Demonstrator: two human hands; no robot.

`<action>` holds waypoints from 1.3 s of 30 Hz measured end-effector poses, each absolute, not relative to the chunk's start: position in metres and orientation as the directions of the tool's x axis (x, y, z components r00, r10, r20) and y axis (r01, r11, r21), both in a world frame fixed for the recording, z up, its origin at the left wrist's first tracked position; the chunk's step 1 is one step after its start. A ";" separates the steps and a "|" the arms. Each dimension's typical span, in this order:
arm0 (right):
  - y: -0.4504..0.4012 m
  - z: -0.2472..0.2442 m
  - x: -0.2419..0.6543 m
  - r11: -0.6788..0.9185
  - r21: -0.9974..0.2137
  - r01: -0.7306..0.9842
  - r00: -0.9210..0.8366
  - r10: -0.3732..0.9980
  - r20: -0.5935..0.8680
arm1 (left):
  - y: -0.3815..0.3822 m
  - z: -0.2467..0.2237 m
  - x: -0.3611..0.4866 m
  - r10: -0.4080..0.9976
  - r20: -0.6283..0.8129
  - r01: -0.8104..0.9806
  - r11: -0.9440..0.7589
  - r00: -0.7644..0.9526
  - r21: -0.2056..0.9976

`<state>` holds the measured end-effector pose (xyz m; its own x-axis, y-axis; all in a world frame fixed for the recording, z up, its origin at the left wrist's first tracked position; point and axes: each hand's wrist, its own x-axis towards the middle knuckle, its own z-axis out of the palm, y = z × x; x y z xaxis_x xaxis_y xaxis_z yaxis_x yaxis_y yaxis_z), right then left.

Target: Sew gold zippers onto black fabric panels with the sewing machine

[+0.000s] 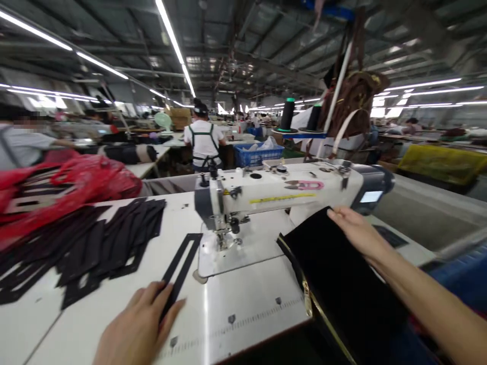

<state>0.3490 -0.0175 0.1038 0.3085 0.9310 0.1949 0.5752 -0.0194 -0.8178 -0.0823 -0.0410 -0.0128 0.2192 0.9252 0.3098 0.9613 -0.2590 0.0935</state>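
My left hand (142,317) grips a dark strip piece with a long slot (192,243), which lies on the white table left of the needle area. My right hand (352,228) pinches the top corner of a black fabric piece (331,263). A gold zipper (307,299) runs along the left edge of that fabric, its pull hanging near the table's front edge. Between and beyond the hands stands a white sewing machine (274,187), with pink-handled snips (304,185) on its arm.
Dark slotted pieces (95,243) are piled at the left beside a red plastic bag (87,177). Two black thread cones (288,116) stand behind the machine. Farther back are a blue crate (256,154) and a person in a white shirt (203,139).
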 end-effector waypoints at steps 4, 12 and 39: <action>0.026 0.029 0.331 -0.010 -0.707 0.707 0.270 0.928 0.257 | -0.042 -0.004 -0.073 0.944 0.235 0.973 -0.228 0.229 -0.034; 0.029 0.001 0.331 0.038 -0.566 0.823 0.197 0.916 0.348 | -0.043 0.011 -0.042 0.844 0.336 0.894 -0.448 0.418 0.011; 0.035 0.002 0.254 0.094 -0.721 0.687 0.298 0.868 0.398 | -0.045 -0.006 0.029 0.567 0.554 0.487 -0.819 0.609 0.303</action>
<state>0.2545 0.0352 0.0024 0.2982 0.8678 0.3976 0.6867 0.0943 -0.7208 0.0286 -0.0449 -0.0056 0.6094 0.5670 0.5542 0.4871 -0.8192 0.3026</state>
